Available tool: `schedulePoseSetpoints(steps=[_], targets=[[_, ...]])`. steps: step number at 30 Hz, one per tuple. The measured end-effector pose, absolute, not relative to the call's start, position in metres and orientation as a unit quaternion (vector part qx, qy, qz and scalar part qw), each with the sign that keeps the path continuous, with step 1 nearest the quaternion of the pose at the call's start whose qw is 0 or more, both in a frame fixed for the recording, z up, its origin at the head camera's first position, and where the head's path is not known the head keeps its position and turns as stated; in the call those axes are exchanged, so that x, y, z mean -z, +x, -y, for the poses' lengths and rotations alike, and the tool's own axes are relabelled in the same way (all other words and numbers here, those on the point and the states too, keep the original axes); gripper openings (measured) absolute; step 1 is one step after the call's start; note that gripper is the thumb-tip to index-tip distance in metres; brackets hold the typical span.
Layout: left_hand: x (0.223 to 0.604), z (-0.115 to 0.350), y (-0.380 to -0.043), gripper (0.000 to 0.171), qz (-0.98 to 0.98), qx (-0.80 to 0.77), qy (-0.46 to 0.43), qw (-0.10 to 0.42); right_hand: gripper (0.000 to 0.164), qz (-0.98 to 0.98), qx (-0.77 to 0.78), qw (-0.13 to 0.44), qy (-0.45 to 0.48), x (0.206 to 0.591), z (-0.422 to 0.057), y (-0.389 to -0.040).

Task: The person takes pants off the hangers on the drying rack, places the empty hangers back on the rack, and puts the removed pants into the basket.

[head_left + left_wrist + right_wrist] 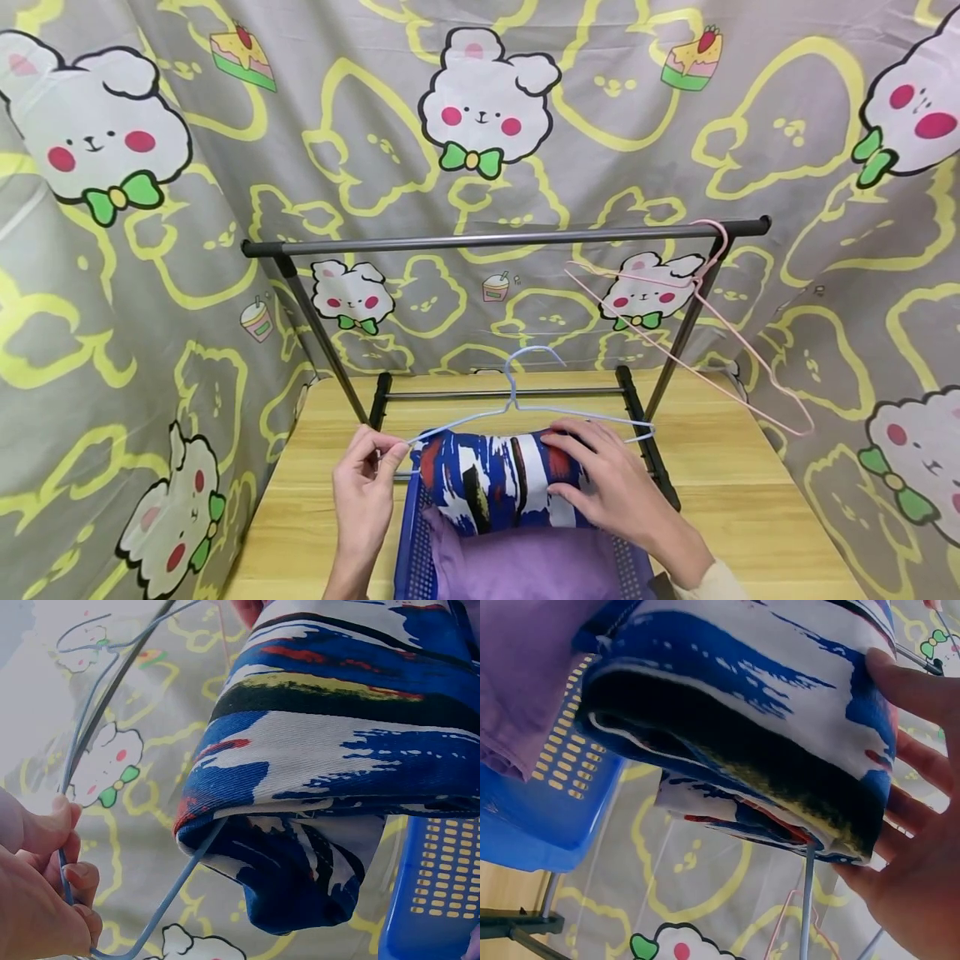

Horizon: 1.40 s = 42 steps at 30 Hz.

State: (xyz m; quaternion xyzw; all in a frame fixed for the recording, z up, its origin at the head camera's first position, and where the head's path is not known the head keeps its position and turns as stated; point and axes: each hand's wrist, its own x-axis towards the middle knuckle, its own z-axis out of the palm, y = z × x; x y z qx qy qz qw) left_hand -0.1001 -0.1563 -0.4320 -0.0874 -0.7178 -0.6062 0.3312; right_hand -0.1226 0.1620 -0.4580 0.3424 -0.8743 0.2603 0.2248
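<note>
A folded blue, white and red patterned cloth hangs over the lower bar of a light-blue wire hanger, above the basket. Its full shape cannot be told. My left hand grips the hanger's left end between thumb and fingers. In the left wrist view, the hanger's lower bar runs into the cloth's fold. My right hand holds the cloth's right side, the thumb on the near face and the fingers at the far edge. In the right wrist view, the folded layers lie beside the palm.
A blue perforated basket holds a purple cloth on the wooden table. Behind stands a metal rack with a top rail. A pink hanger hangs at its right end. A printed curtain surrounds the table.
</note>
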Motion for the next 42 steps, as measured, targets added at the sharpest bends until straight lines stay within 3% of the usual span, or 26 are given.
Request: schedulePoseSetpoints(steps=[11, 21, 26, 35, 42], targets=[[0.434, 0.153, -0.098, 0.018, 0.725, 0.605, -0.085, 0.318, 0.073, 0.892, -0.224, 0.188, 0.344, 0.464, -0.160, -0.130], [0.436, 0.152, -0.098, 0.017, 0.729, 0.603, -0.081, 0.314, 0.060, 0.906, -0.193, 0.131, 0.353, 0.463, -0.155, -0.131], [0.437, 0.152, -0.098, 0.018, 0.729, 0.604, -0.078, 0.313, 0.049, 0.904, -0.168, 0.148, 0.363, 0.464, -0.153, -0.129], [0.438, 0.154, -0.097, 0.021, 0.751, 0.586, -0.091, 0.291, 0.040, 0.878, -0.160, 0.234, 0.385, 0.467, -0.154, -0.127], [0.442, 0.159, -0.097, 0.019, 0.788, 0.550, -0.102, 0.258, 0.037, 0.871, -0.161, 0.243, 0.396, 0.462, -0.158, -0.126]])
